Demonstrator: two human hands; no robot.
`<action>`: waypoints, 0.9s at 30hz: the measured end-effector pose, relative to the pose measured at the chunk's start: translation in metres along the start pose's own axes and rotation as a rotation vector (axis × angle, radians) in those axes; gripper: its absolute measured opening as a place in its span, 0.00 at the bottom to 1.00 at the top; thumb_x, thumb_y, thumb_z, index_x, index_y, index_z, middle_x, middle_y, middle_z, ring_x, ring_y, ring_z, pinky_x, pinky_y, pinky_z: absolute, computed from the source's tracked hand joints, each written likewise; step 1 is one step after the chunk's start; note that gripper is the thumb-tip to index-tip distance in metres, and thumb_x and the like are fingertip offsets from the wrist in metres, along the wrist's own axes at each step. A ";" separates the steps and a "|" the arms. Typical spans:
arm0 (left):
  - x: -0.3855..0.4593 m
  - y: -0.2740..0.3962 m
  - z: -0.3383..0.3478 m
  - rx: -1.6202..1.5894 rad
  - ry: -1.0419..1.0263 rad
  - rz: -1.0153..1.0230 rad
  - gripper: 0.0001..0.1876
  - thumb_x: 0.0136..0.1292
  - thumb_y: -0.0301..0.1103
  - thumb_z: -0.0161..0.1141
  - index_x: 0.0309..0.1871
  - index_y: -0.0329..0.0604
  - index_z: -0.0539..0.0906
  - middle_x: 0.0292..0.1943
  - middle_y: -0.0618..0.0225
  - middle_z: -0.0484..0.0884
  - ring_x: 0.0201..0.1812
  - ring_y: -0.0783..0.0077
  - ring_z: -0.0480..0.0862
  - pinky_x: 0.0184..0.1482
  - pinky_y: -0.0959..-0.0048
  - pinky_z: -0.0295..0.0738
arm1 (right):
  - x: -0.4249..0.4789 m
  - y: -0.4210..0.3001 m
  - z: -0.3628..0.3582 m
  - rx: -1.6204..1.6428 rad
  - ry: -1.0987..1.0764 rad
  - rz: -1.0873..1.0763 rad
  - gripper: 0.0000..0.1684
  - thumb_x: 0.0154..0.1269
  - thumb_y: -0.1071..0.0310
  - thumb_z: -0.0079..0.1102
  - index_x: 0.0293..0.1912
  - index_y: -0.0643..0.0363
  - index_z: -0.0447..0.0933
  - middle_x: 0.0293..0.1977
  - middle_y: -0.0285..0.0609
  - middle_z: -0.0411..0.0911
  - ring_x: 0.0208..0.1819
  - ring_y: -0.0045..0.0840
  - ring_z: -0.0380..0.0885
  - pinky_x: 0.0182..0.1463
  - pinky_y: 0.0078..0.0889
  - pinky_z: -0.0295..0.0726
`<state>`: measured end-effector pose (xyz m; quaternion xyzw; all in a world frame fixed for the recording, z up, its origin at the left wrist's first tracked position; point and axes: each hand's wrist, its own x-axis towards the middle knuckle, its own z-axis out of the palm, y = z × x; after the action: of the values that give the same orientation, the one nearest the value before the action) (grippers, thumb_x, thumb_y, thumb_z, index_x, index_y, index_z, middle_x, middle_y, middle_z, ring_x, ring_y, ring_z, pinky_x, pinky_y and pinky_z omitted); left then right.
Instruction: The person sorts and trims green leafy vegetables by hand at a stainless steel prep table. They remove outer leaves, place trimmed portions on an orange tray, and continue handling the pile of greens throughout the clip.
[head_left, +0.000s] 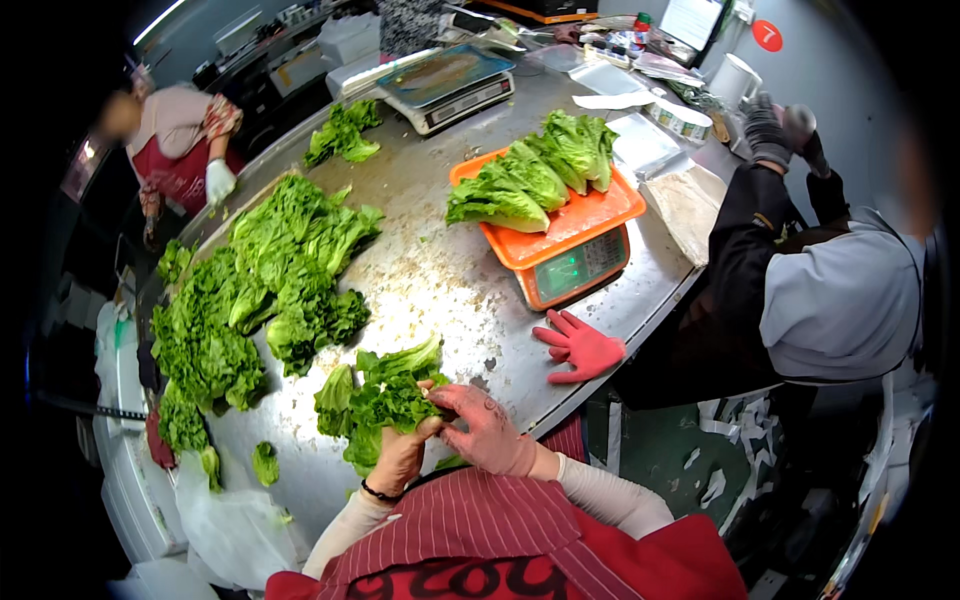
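Observation:
Bare, with a dark bead bracelet at the wrist, my left hand (403, 454) grips a leafy head of lettuce (391, 399) over the near edge of the steel table. My right hand (480, 427), in a thin pinkish glove, has its fingertips on the right side of that lettuce. Loose lettuce leaves (336, 399) lie just left of and beneath it. To the left spreads a large pile of green lettuce (277, 247). Several lettuce heads (525, 180) lie on the orange tray (585, 214) of a digital scale (574, 270). An empty pink rubber glove (583, 347) lies right of my hands.
A second scale (450, 82) stands at the table's far side. White plastic bags (232, 532) hang at the near left corner. A co-worker in a red apron (180, 169) stands at the far left; another person in dark sleeves (750, 210) is at the right edge. Packaging and papers (645, 142) lie far right.

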<state>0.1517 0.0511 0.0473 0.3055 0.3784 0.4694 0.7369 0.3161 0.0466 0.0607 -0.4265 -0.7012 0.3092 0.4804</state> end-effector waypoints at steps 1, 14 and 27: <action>-0.008 -0.001 -0.007 -0.027 0.082 -0.037 0.30 0.62 0.24 0.68 0.66 0.36 0.70 0.55 0.59 0.79 0.56 0.65 0.81 0.57 0.64 0.80 | -0.001 -0.001 0.002 -0.010 -0.018 -0.033 0.26 0.54 0.78 0.65 0.55 0.63 0.74 0.51 0.48 0.78 0.51 0.40 0.79 0.54 0.36 0.79; -0.056 0.030 -0.088 -0.296 0.638 0.382 0.17 0.62 0.26 0.69 0.53 0.43 0.78 0.39 0.68 0.84 0.35 0.74 0.82 0.34 0.76 0.74 | 0.037 0.075 -0.008 -0.435 -0.167 -0.032 0.33 0.53 0.81 0.61 0.61 0.61 0.70 0.51 0.52 0.76 0.51 0.45 0.75 0.57 0.43 0.74; -0.041 0.060 -0.132 0.333 0.758 0.659 0.20 0.54 0.26 0.75 0.50 0.39 0.81 0.43 0.65 0.86 0.44 0.69 0.87 0.44 0.69 0.84 | 0.049 0.086 0.040 -0.331 -0.356 -0.077 0.07 0.61 0.74 0.56 0.40 0.58 0.78 0.40 0.49 0.79 0.41 0.47 0.78 0.46 0.45 0.77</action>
<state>0.0009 0.0485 0.0372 0.3301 0.5717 0.6872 0.3034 0.2957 0.1275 -0.0061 -0.4111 -0.8316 0.2421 0.2842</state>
